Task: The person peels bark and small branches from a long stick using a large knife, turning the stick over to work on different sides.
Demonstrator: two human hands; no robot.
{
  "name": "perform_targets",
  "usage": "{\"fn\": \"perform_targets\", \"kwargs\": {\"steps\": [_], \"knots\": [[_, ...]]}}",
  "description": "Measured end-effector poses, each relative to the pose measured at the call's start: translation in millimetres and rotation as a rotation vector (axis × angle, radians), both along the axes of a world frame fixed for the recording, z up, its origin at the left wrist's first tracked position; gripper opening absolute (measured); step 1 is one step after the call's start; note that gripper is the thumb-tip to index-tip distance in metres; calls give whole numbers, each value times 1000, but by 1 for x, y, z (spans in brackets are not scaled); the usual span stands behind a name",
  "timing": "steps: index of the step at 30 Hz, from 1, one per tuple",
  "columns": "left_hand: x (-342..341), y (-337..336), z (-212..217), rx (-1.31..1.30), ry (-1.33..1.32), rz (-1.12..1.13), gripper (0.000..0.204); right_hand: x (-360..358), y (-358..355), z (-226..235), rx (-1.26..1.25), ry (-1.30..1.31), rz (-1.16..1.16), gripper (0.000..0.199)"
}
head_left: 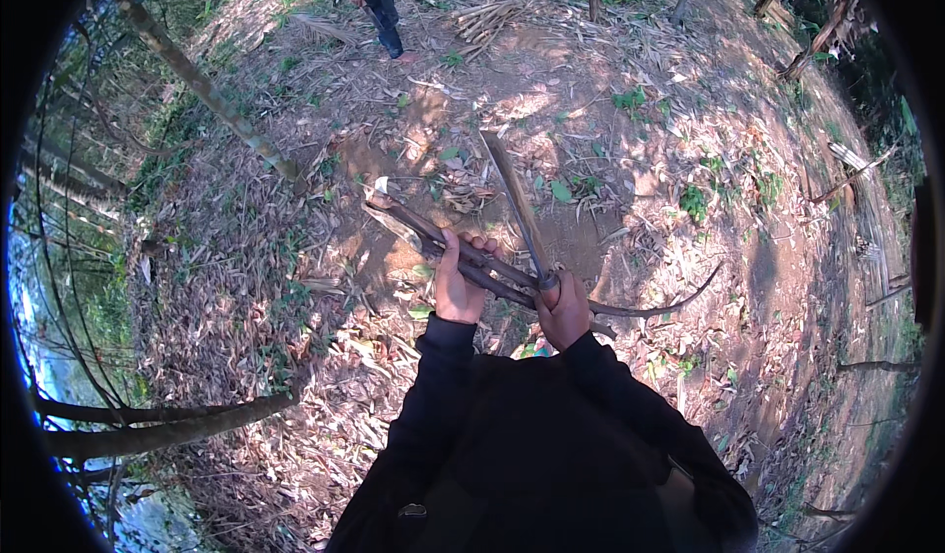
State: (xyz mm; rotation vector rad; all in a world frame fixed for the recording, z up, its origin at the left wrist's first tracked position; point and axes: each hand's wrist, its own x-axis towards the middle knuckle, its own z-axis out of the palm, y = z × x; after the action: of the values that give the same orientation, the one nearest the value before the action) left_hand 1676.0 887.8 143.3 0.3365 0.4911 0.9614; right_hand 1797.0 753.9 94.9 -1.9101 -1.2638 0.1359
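In front of my body, my left hand [460,289] is closed around a few cut wooden branches [414,221]. They slant from upper left to lower right, and one thin, curved end runs out past my right hand. My right hand [565,313] grips the handle of a machete [515,197]. Its long blade points up and away from me, leaning slightly left. The handle lies against or just over the branches; I cannot tell if the right fingers also touch the wood. A pale, freshly cut face shows at the far left end of the branches.
Dry leaves and bare soil cover the ground [591,233]. Beyond lies a pile of cut sticks [485,24], with another person [379,7] standing left of it. A slim tree trunk [202,86] leans at left; a dark branch [187,429] juts in lower left. Logs [864,209] lie at right.
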Motion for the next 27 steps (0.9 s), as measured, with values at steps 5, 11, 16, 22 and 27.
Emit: {"fn": "perform_targets", "kwargs": {"steps": [5, 11, 16, 22, 27], "knots": [[-2, 9, 0, 56, 27, 79, 34, 1, 9, 9, 11, 7, 61, 38], [-22, 54, 30, 222, 106, 321, 30, 36, -26, 28, -60, 227, -5, 37], [-26, 91, 68, 487, 244, 406, 28, 77, -64, -13, -259, 488, -123, 26], [-19, 123, 104, 672, 252, 384, 29, 83, -34, 112, -9, 759, 28, 21], [-13, 118, 157, 732, 258, 402, 30, 89, -21, 254, 870, 477, 507, 26]]}}
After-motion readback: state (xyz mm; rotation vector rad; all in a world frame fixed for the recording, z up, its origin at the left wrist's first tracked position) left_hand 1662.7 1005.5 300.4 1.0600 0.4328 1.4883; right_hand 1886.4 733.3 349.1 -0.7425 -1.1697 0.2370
